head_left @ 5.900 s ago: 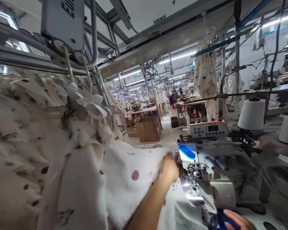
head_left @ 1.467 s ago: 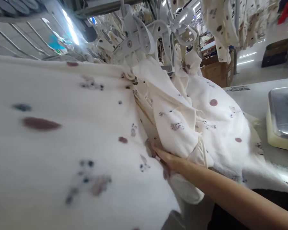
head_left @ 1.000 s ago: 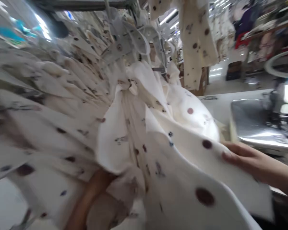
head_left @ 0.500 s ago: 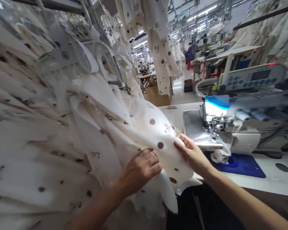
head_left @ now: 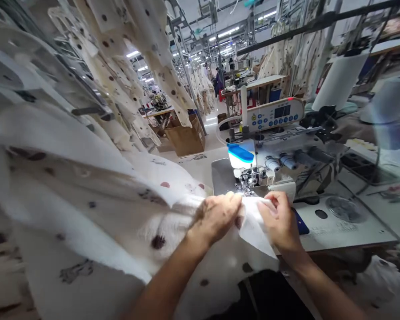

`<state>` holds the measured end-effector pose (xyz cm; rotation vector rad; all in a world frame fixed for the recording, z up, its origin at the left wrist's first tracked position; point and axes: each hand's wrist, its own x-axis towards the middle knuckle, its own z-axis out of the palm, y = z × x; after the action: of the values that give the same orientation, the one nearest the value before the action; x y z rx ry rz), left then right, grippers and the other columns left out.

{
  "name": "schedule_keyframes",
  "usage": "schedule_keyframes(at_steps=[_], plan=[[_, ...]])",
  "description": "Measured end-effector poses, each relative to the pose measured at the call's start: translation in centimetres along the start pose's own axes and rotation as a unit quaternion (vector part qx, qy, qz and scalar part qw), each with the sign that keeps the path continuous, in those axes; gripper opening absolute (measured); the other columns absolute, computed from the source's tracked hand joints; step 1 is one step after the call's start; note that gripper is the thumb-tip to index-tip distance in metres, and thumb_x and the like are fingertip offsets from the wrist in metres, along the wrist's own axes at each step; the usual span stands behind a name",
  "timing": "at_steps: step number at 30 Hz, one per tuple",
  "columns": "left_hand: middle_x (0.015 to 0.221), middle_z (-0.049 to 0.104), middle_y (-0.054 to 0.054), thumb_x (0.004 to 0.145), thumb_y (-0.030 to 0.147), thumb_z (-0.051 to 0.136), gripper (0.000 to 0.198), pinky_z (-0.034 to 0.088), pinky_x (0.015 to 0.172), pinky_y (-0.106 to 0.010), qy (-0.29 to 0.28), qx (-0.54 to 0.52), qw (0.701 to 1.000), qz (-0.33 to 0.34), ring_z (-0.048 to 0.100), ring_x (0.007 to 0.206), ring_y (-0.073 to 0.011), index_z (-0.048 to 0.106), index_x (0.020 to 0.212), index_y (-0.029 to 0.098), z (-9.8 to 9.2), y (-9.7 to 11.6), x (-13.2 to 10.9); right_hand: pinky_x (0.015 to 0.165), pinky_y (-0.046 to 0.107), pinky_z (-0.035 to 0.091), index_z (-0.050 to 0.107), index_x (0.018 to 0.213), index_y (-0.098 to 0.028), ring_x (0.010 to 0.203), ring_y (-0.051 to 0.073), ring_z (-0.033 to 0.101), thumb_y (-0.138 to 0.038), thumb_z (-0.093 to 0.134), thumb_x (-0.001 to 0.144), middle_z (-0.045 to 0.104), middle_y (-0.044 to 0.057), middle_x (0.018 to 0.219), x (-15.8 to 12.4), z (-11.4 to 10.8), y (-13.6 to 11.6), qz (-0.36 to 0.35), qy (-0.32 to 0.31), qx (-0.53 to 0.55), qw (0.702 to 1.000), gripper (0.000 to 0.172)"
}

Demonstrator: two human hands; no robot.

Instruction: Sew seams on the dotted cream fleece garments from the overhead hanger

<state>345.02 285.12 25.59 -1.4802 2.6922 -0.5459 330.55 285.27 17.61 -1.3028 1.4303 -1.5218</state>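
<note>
White fabric with dark dots and small prints, part of a garment (head_left: 120, 195), stretches from the left up to the sewing machine (head_left: 250, 175). My left hand (head_left: 216, 218) is closed on its edge, just in front of the machine's needle area. To the right, my right hand (head_left: 282, 222) pinches the same edge between thumb and fingers. A short span of cloth runs between the two hands, and a loose corner hangs below. The machine's lit lamp with a blue cover (head_left: 240, 153) is right above my hands. Cloth hides part of the needle plate.
Dotted garments hang on a rack (head_left: 113, 66) at the upper left. Behind the machine stands a cardboard box (head_left: 186, 135). A control panel (head_left: 276, 113) tops the machine, with large thread cones (head_left: 340, 80) at the right. A person (head_left: 218, 82) is far back.
Both hands have brought the fabric edge to the front of the machine and now sit closer together. My view has turned right, bringing thread cones into sight.
</note>
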Motion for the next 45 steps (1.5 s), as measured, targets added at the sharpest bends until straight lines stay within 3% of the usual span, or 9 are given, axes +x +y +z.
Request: schedule_keyframes(at_steps=[7, 12, 16, 20, 24, 28, 34, 40, 45], plan=[[0.077, 0.06, 0.001, 0.091, 0.032, 0.03, 0.027, 0.036, 0.056, -0.026, -0.068, 0.02, 0.996, -0.047, 0.057, 0.068, -0.0153, 0.051, 0.081, 0.02, 0.8, -3.0, 1.4, 0.055, 0.026, 0.032, 0.043, 0.082, -0.021, 0.052, 0.015, 0.047, -0.026, 0.043, 0.076, 0.048, -0.004, 0.059, 2.0, 2.0, -0.4, -0.04, 0.002, -0.122, 0.992, 0.008], [0.106, 0.058, -0.005, 0.085, 0.018, 0.042, 0.013, 0.037, 0.089, -0.035, 0.134, -0.009, 0.991, -0.017, 0.05, 0.101, -0.0206, 0.052, 0.077, 0.017, 0.0, -1.3, -0.4, 0.051, 0.026, 0.03, 0.046, 0.084, -0.021, 0.048, 0.015, 0.044, -0.025, 0.041, 0.077, 0.042, -0.005, 0.051, 2.5, 1.6, -0.8, -0.047, -0.018, -0.153, 0.987, 0.009], [0.074, 0.059, -0.002, 0.081, 0.005, 0.041, 0.017, 0.041, 0.07, -0.027, 0.161, -0.053, 0.986, -0.01, 0.052, 0.071, -0.0143, 0.054, 0.08, 0.017, -0.9, 0.9, -2.2, 0.067, 0.031, 0.043, 0.047, 0.094, -0.02, 0.073, 0.02, 0.054, -0.034, 0.047, 0.079, 0.055, 0.005, 0.082, 0.0, 0.0, -0.9, -0.13, -0.012, -0.044, 0.99, 0.02], [0.06, 0.055, 0.002, 0.086, 0.015, 0.043, 0.013, 0.037, 0.059, -0.025, 0.174, -0.089, 0.981, -0.021, 0.048, 0.057, -0.0125, 0.056, 0.086, 0.018, -1.3, 2.0, -3.0, 0.091, 0.036, 0.04, 0.038, 0.119, -0.019, 0.107, 0.025, 0.048, -0.039, 0.059, 0.075, 0.05, 0.012, 0.116, -4.6, -1.0, -1.1, -0.155, -0.155, 0.06, 0.974, 0.054], [0.061, 0.054, -0.001, 0.088, 0.024, 0.04, 0.026, 0.035, 0.056, -0.025, 0.13, -0.08, 0.987, -0.056, 0.048, 0.058, -0.0132, 0.053, 0.067, 0.018, -0.7, 2.7, -2.9, 0.066, 0.027, 0.046, 0.052, 0.096, -0.019, 0.076, 0.019, 0.056, -0.042, 0.048, 0.084, 0.059, 0.004, 0.084, -5.8, -0.8, -0.5, 0.03, -0.223, 0.105, 0.969, 0.027], [0.062, 0.054, 0.0, 0.089, 0.023, 0.037, 0.028, 0.035, 0.056, -0.024, 0.124, -0.084, 0.985, -0.083, 0.05, 0.059, -0.0123, 0.052, 0.066, 0.018, -0.5, 2.7, -2.5, 0.057, 0.022, 0.04, 0.053, 0.078, -0.017, 0.066, 0.015, 0.047, -0.046, 0.049, 0.082, 0.052, 0.0, 0.07, -4.8, -0.8, 0.0, 0.106, -0.245, 0.179, 0.947, 0.03], [0.059, 0.053, 0.001, 0.091, 0.036, 0.032, 0.037, 0.023, 0.045, -0.024, 0.09, 0.011, 0.993, -0.079, 0.048, 0.048, -0.0096, 0.05, 0.064, 0.018, -2.2, 0.6, 0.1, 0.05, 0.022, 0.032, 0.051, 0.071, -0.018, 0.055, 0.012, 0.041, -0.045, 0.044, 0.084, 0.044, -0.002, 0.062, -3.0, -0.8, -1.2, 0.054, -0.193, 0.128, 0.971, 0.031], [0.073, 0.061, -0.001, 0.09, 0.031, 0.034, 0.023, 0.023, 0.047, -0.026, -0.101, 0.005, 0.988, -0.113, 0.058, 0.062, -0.0152, 0.051, 0.08, 0.019, 0.6, -1.0, 3.8, 0.045, 0.022, 0.027, 0.046, 0.092, -0.02, 0.042, 0.011, 0.037, -0.035, 0.045, 0.082, 0.041, -0.007, 0.049, -0.3, 0.7, -0.2, 0.035, -0.105, 0.01, 0.994, 0.018], [0.076, 0.062, -0.001, 0.091, 0.029, 0.03, 0.022, 0.029, 0.051, -0.026, -0.146, -0.039, 0.981, -0.119, 0.061, 0.069, -0.0174, 0.049, 0.084, 0.02, 0.9, -0.9, 3.7, 0.04, 0.02, 0.024, 0.043, 0.085, -0.021, 0.04, 0.009, 0.035, -0.033, 0.046, 0.08, 0.042, -0.008, 0.047, -0.5, 0.6, -0.1, 0.067, -0.122, 0.044, 0.989, 0.014]])
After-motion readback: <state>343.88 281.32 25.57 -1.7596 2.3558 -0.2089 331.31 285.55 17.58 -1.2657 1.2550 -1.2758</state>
